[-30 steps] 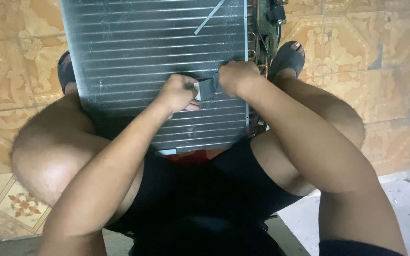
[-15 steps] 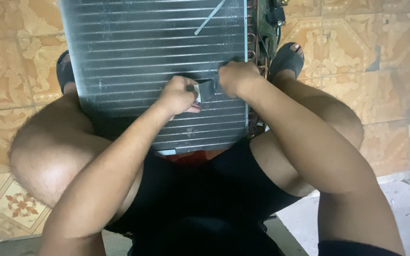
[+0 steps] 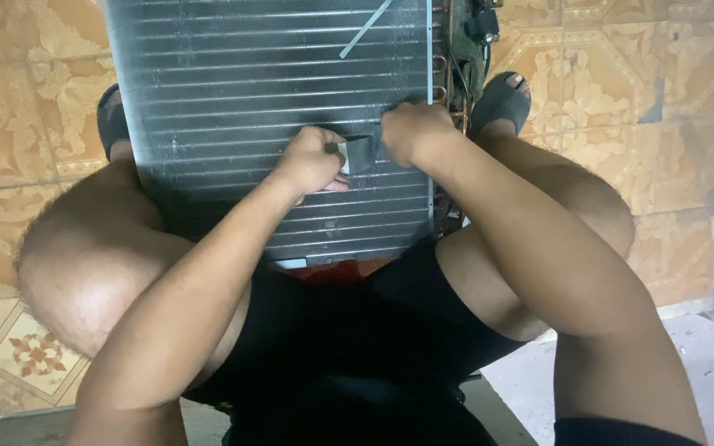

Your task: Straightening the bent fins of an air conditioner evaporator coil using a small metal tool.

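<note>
A grey finned metal coil panel (image 3: 233, 91) with thin horizontal tubes lies on the floor between my knees. Both hands rest on its lower middle. My left hand (image 3: 309, 159) and my right hand (image 3: 411, 130) each pinch one end of a small dark grey strip, like a piece of tape (image 3: 360, 153), held flat against the fins. The fingertips are closed on the strip. A thin light rod (image 3: 367, 28) lies slanted across the panel's top right.
Copper tube bends and dark wiring (image 3: 464, 41) run along the panel's right edge. My sandalled feet (image 3: 502, 101) sit at either side of the panel. Patterned orange floor tiles (image 3: 621, 91) surround it, with a pale concrete step (image 3: 704, 347) at the lower right.
Almost nothing has moved. Both hands stay on the strip in the same spot on the panel.
</note>
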